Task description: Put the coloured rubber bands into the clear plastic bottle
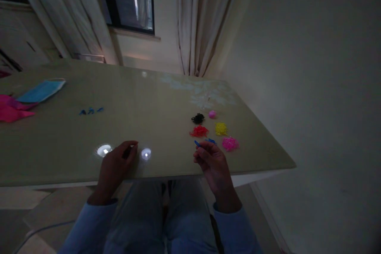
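Observation:
My right hand [214, 163] is closed, pinching a small blue rubber band [197, 143] between thumb and fingertips just above the near part of the table. Partly hidden behind that hand lies a little pile of blue bands [211, 141]. Around it are piles of red bands [199, 131], black bands [198, 118], yellow bands [221, 129] and pink bands [230, 143]. My left hand [119, 162] rests near the table's front edge with its fingers curled and the thumb close to the index finger; nothing shows in it.
On the table [166, 127], a small pink clump [212, 114] sits behind the yellow pile. Three small dark-blue pieces [91, 110] lie left of centre. Farther left are a blue face mask [43, 91] and a bright pink cloth-like item [12, 112]. A wall [312, 87] stands to the right.

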Tool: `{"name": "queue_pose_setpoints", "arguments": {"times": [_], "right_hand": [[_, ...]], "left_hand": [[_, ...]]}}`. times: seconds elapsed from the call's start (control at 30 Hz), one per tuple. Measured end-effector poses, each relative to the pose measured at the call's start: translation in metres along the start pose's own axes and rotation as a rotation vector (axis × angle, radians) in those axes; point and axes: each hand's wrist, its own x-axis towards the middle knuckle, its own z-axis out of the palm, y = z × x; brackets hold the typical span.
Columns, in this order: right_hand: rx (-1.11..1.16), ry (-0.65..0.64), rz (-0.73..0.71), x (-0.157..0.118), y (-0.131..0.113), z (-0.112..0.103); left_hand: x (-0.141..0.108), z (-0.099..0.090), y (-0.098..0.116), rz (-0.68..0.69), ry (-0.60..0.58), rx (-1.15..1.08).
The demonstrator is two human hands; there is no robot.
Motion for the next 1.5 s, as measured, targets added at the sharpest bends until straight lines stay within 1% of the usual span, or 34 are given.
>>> {"name": "queue_pose_setpoints", "arguments": {"times": [0.1, 0.17, 0.23, 0.27, 0.33, 0.4, 0.5, 0.63, 0.7, 0.77, 0.83, 0.87, 0.93, 1.0, 1.07, 1.13, 1.2, 1.23, 1.3, 1.33, 1.37, 1.43, 1.5], "right_hand": [[-0.143, 0.070, -0.094, 0.003, -0.004, -0.021], [-0.348, 0.156, -0.218, 0.010, -0.008, -0.040], [-0.603, 0.243, -0.372, 0.018, -0.010, -0.059], [-0.719, 0.265, -0.441, 0.022, -0.011, -0.067], [-0.878, 0.257, -0.530, 0.028, -0.010, -0.079], [-0.951, 0.210, -0.558, 0.032, -0.007, -0.085], [-1.002, 0.161, -0.548, 0.035, -0.002, -0.086], [-1.021, 0.149, -0.524, 0.035, -0.002, -0.087], [-1.017, 0.159, -0.540, 0.032, -0.005, -0.084], [-1.014, 0.171, -0.579, 0.025, -0.007, -0.076], [-1.004, 0.159, -0.615, 0.017, -0.007, -0.060], [-0.997, 0.129, -0.621, 0.013, -0.005, -0.050], [-0.974, -0.002, -0.612, 0.008, 0.003, -0.028], [-0.941, -0.179, -0.585, 0.009, 0.015, -0.006], [-0.915, -0.326, -0.565, 0.015, 0.029, 0.012], [-0.926, -0.414, -0.538, 0.025, 0.041, 0.026], [-0.982, -0.453, -0.501, 0.033, 0.050, 0.035], [-1.015, -0.458, -0.480, 0.037, 0.053, 0.038], [-1.054, -0.445, -0.450, 0.041, 0.055, 0.039], [-1.056, -0.434, -0.444, 0.041, 0.056, 0.038], [-1.046, -0.425, -0.444, 0.042, 0.055, 0.036], [-1.020, -0.419, -0.451, 0.041, 0.053, 0.032], [-1.015, -0.421, -0.453, 0.041, 0.052, 0.028]], "left_hand": [[0.000, 0.002, -0.001, -0.011, -0.010, 0.076], [0.000, 0.003, -0.002, -0.007, -0.016, 0.118], [-0.001, 0.003, -0.003, 0.000, -0.019, 0.145], [-0.001, 0.004, -0.003, 0.002, -0.016, 0.152], [-0.002, 0.004, -0.003, -0.001, -0.006, 0.160], [-0.002, 0.004, -0.002, -0.002, 0.008, 0.162], [-0.002, 0.005, -0.002, -0.003, 0.019, 0.163], [-0.001, 0.004, -0.002, -0.009, 0.003, 0.175], [-0.001, 0.004, -0.003, -0.008, -0.006, 0.178], [-0.001, 0.004, -0.003, -0.013, -0.009, 0.186], [-0.001, 0.005, -0.002, -0.013, -0.009, 0.198], [-0.001, 0.005, -0.001, -0.010, -0.007, 0.200], [-0.001, 0.006, 0.000, -0.004, -0.002, 0.182], [0.000, 0.006, 0.001, -0.007, -0.007, 0.124], [0.003, 0.004, 0.001, -0.017, -0.034, 0.013], [0.009, -0.004, -0.003, -0.049, -0.071, -0.127], [0.020, -0.016, -0.009, -0.093, -0.073, -0.197], [0.027, -0.023, -0.014, -0.102, -0.041, -0.188], [0.046, -0.038, -0.025, -0.081, 0.071, -0.096], [0.057, -0.046, -0.031, -0.055, 0.139, -0.037], [0.069, -0.053, -0.037, -0.042, 0.184, 0.022], [0.094, -0.064, -0.049, -0.035, 0.205, 0.132], [0.117, -0.072, -0.058, -0.020, 0.177, 0.260]]}}
